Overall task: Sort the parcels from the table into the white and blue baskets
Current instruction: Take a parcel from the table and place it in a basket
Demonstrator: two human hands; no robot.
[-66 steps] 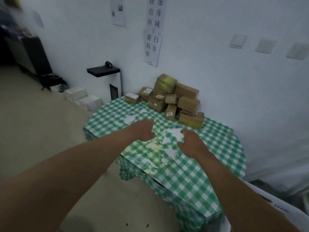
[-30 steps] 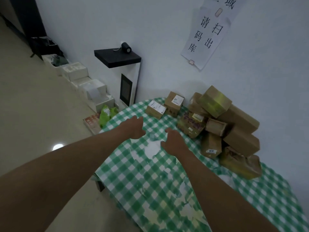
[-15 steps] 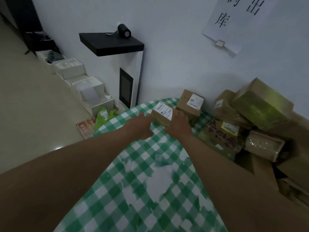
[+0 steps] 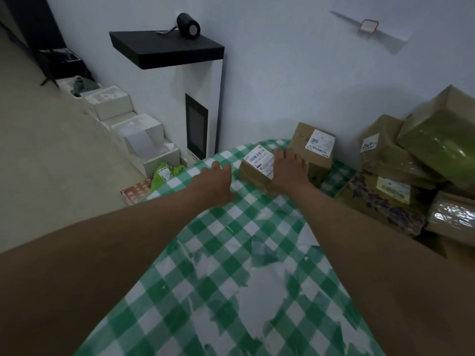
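Green-checked table (image 4: 231,291), right hand (image 4: 289,170) flat on small parcel (image 4: 254,168), left hand (image 4: 214,182) open beside, taller parcel (image 4: 312,150) just behind.

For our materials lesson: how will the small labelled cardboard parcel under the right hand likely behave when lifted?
The small parcel looks like a flat-sided cardboard box, so probably stiff and unlikely to roll. Its compact size suggests lightness. The right hand rests on it; its taped surface may be slightly slippery.

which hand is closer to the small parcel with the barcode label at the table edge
Right. The right hand rests on the small parcel, covering its right side; the left hand is beside its left side, over the tablecloth, not touching.
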